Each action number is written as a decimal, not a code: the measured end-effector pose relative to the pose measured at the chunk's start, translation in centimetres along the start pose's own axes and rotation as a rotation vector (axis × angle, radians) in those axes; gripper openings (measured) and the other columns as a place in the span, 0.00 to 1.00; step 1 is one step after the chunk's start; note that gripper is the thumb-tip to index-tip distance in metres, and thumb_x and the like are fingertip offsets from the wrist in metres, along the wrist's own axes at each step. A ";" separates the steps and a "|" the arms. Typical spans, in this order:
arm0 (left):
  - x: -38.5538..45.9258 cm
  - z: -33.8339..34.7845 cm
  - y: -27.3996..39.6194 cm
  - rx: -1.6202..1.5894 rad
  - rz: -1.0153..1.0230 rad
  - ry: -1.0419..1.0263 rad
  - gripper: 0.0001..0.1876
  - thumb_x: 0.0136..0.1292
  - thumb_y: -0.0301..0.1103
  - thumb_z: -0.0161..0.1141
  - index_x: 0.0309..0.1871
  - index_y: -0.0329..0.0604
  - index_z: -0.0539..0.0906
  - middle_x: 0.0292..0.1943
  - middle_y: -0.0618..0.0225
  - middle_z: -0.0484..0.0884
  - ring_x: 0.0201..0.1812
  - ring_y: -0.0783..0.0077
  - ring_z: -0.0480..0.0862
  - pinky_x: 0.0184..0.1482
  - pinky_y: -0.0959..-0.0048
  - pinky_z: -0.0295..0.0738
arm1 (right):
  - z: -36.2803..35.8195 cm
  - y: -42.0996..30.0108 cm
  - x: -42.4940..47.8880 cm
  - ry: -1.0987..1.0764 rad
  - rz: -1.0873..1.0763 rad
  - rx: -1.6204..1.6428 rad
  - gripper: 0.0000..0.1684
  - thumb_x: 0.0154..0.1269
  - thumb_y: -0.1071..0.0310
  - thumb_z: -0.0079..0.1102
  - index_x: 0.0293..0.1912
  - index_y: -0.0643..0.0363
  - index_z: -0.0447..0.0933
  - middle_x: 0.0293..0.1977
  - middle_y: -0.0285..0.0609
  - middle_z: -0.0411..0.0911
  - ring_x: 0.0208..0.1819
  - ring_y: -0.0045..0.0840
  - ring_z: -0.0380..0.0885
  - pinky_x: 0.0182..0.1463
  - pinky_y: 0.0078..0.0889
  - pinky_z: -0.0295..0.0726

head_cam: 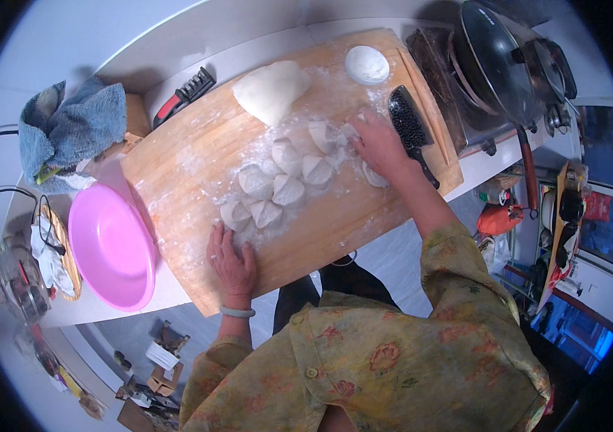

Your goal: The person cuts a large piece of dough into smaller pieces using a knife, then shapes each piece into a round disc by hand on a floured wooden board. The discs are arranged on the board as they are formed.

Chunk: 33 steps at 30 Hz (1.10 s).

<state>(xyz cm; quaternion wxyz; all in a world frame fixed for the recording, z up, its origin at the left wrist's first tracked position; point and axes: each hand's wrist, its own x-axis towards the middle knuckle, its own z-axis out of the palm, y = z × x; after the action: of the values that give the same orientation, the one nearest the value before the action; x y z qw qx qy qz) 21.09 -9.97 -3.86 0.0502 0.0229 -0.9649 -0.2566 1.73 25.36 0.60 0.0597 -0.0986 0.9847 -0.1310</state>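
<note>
A floured wooden board (188, 216) lies before me with several cut dough pieces (287, 189) grouped on it. My left hand (231, 259) rests palm down near the board's front edge, fingertips beside the nearest dough piece (235, 216); it holds nothing. Toward the right of the group, my right hand (379, 141) reaches over the floury surface. Its fingers are at a pale dough piece (348, 130), and whether they grip it is hidden. Another dough piece (374, 175) lies partly under my right wrist. A large smooth dough lump (274, 89) sits at the back.
A cleaver (410, 121) with a dark textured blade lies right of my right hand. Behind it stands a bowl of flour (367, 65). A pink basin (112, 248) is at the left, a knife sharpener (183, 97) behind the board, and a lidded wok (495, 65) on the stove.
</note>
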 end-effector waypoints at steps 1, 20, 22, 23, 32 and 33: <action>0.0 0.0 0.1 -0.004 -0.003 -0.005 0.26 0.65 0.35 0.62 0.66 0.38 0.74 0.73 0.50 0.70 0.76 0.45 0.66 0.76 0.49 0.55 | 0.7 0.7 -0.9 0.071 -0.061 0.054 0.24 0.67 0.65 0.66 0.61 0.58 0.77 0.58 0.58 0.77 0.61 0.50 0.77 0.63 0.47 0.78; 0.0 0.0 0.0 -0.002 0.001 -0.007 0.26 0.64 0.34 0.62 0.66 0.38 0.75 0.72 0.50 0.71 0.76 0.44 0.66 0.76 0.49 0.56 | -1.8 3.5 -1.1 0.020 0.189 0.588 0.25 0.69 0.71 0.59 0.64 0.58 0.74 0.64 0.59 0.74 0.67 0.52 0.72 0.69 0.46 0.73; 0.1 0.0 0.0 -0.005 0.005 -0.005 0.26 0.64 0.34 0.61 0.65 0.38 0.75 0.72 0.49 0.71 0.76 0.44 0.66 0.76 0.49 0.56 | -2.7 4.0 0.3 0.154 0.163 0.731 0.22 0.73 0.67 0.57 0.63 0.59 0.75 0.64 0.57 0.74 0.65 0.52 0.74 0.69 0.46 0.74; 0.1 0.0 0.1 -0.007 0.006 -0.007 0.26 0.64 0.34 0.61 0.65 0.37 0.75 0.72 0.49 0.71 0.76 0.44 0.66 0.76 0.49 0.56 | -2.4 4.1 1.0 0.131 0.084 0.600 0.21 0.74 0.65 0.56 0.63 0.59 0.75 0.64 0.57 0.75 0.64 0.52 0.74 0.68 0.46 0.74; 0.2 0.1 0.2 -0.004 -0.008 -0.012 0.25 0.64 0.33 0.62 0.65 0.37 0.76 0.72 0.48 0.71 0.76 0.44 0.66 0.76 0.49 0.56 | -0.3 3.0 4.1 -0.185 -0.286 -0.074 0.30 0.75 0.52 0.53 0.70 0.54 0.70 0.75 0.54 0.61 0.76 0.50 0.60 0.77 0.49 0.61; 0.3 0.1 0.3 -0.008 -0.009 -0.008 0.25 0.64 0.32 0.62 0.65 0.37 0.76 0.72 0.48 0.71 0.76 0.44 0.66 0.76 0.49 0.56 | 0.0 3.2 4.1 -0.172 -0.298 -0.078 0.31 0.75 0.51 0.53 0.71 0.53 0.69 0.76 0.54 0.59 0.77 0.51 0.58 0.78 0.50 0.60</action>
<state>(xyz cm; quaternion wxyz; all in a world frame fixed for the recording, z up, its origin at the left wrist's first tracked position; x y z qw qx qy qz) 20.79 -9.67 -3.82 0.0451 0.0259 -0.9640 -0.2606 -2.80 27.49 -0.66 0.1199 -0.2566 0.9547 -0.0912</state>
